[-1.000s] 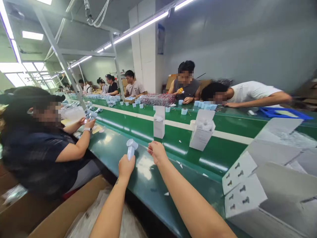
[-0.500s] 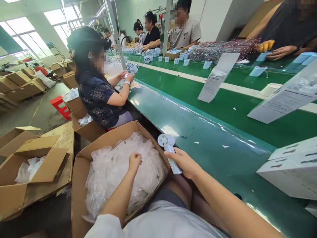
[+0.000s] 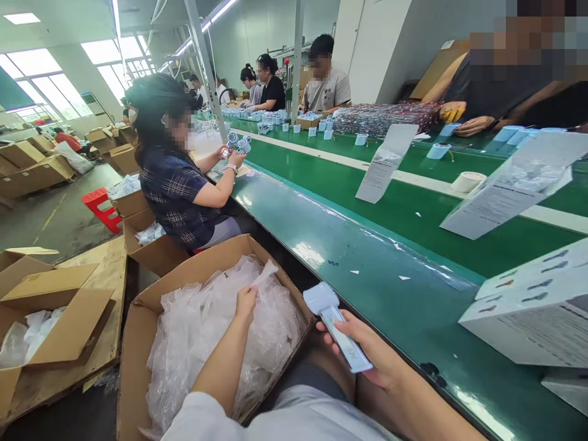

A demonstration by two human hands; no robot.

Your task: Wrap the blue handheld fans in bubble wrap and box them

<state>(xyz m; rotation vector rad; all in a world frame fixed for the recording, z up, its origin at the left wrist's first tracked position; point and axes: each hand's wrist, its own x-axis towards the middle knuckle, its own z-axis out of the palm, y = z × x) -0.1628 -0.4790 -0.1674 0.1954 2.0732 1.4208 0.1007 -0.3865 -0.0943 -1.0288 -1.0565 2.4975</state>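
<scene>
Over a cardboard box [image 3: 131,343] of clear plastic bags [image 3: 197,343], my left hand [image 3: 247,302] is closed on one plastic bag [image 3: 266,274], whose end sticks up past the fingers. My right hand [image 3: 362,343] grips a light blue handheld fan [image 3: 344,335] by its handle, between the box and the table edge. The fan's rounded head points up and to the left, and its long flat handle face is turned towards me.
A green worktable [image 3: 294,208] runs along my right, with white printed cartons [image 3: 528,306] and open white boxes [image 3: 386,162] on it. A co-worker [image 3: 179,177] sits ahead, holding fans. Open cardboard boxes [image 3: 55,312] stand at left. More people work across the table.
My left hand has picked a plastic bag up from the pile. My right hand has moved lower and turned the fan, so its handle face now shows. The view has shifted slightly.
</scene>
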